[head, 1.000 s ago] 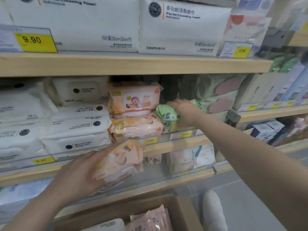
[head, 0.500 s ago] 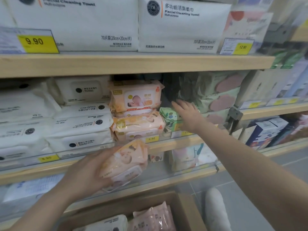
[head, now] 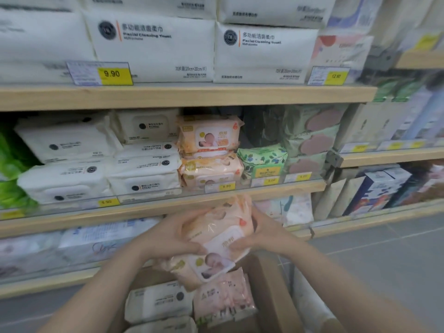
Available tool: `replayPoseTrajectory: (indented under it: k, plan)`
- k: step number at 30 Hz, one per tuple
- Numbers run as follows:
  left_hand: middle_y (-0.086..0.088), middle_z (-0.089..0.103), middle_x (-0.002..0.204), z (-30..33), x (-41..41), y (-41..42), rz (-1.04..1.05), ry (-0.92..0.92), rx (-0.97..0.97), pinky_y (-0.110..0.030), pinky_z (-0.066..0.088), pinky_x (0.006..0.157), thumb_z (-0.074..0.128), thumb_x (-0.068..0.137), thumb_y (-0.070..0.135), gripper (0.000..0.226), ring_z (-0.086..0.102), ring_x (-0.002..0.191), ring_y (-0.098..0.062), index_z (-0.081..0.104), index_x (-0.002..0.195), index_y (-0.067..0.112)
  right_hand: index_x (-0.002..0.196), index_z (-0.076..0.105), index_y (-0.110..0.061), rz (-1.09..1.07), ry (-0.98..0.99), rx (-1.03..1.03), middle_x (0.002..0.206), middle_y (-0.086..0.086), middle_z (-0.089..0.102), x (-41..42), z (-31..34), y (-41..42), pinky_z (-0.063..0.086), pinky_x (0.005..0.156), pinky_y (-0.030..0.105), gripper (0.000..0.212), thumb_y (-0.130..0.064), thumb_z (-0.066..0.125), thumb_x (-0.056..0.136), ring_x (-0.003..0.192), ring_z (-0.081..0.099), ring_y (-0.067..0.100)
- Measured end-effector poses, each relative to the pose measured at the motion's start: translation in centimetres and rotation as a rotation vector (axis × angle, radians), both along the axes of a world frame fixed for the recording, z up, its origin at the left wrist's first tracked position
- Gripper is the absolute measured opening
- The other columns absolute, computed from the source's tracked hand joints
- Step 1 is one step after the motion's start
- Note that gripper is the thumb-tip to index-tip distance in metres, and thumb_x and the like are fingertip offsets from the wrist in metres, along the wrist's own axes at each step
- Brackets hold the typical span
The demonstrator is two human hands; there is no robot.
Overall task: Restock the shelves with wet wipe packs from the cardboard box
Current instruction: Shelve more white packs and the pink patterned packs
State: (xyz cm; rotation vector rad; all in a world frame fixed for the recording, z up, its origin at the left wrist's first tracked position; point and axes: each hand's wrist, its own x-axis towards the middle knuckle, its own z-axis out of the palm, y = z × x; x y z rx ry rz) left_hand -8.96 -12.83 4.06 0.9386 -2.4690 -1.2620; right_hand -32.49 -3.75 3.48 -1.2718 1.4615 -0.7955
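Both hands hold one peach-coloured baby wipe pack (head: 216,239) in front of the lower shelf, above the cardboard box (head: 271,294). My left hand (head: 165,236) grips its left side and my right hand (head: 266,234) grips its right side. On the middle shelf (head: 168,203) two matching peach packs (head: 211,150) are stacked, with a green floral pack (head: 263,159) to their right. Inside the box lie a pink pack (head: 223,299) and white packs (head: 158,301).
White wipe packs (head: 101,164) fill the middle shelf's left part, and green ones (head: 9,169) sit at the far left. Large white facial towel packs (head: 153,46) stand on the top shelf. Grey floor (head: 384,255) lies to the right, beside another shelf unit (head: 396,179).
My right hand left the green pack on the middle shelf and came down onto the peach pack. The peach pack now sits between both hands, lower and more central.
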Motion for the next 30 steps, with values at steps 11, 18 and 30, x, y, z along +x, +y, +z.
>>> replayPoseTrajectory:
  k: [11,18,30]
  plan:
    - [0.007,0.060,0.115,0.0,-0.1,4.9,0.627,0.386,0.234,-0.029,0.050,0.081,0.083,0.068,0.026,0.058,0.059,0.102,-0.011,0.052,0.117,0.028,0.116,0.059,-0.013,-0.332,-0.366,0.016,0.105,0.007,0.073,-1.5,-1.0,1.5,0.049,0.097,0.048,0.067,-0.025,0.088,0.057,0.099,0.069,0.026]
    - [0.015,0.064,0.098,1.3,-2.8,1.3,0.621,0.425,0.001,-0.014,0.047,0.066,0.085,0.062,0.007,0.056,0.061,0.088,0.006,0.047,0.096,0.029,0.123,0.053,-0.023,-0.307,-0.169,-0.184,0.115,-0.003,0.068,-2.0,0.3,-2.2,0.052,0.090,0.029,0.048,-0.021,0.074,0.080,0.105,0.065,0.015]
    - [0.005,0.061,0.110,0.9,-7.0,-13.3,0.707,0.484,-0.129,-0.038,0.051,0.092,0.086,0.061,0.019,0.065,0.061,0.105,-0.016,0.041,0.107,0.024,0.125,0.049,-0.014,-0.403,0.154,-0.485,0.109,-0.005,0.060,-4.8,2.6,-16.8,0.043,0.069,0.007,0.045,-0.021,0.069,0.085,0.096,0.059,0.006]
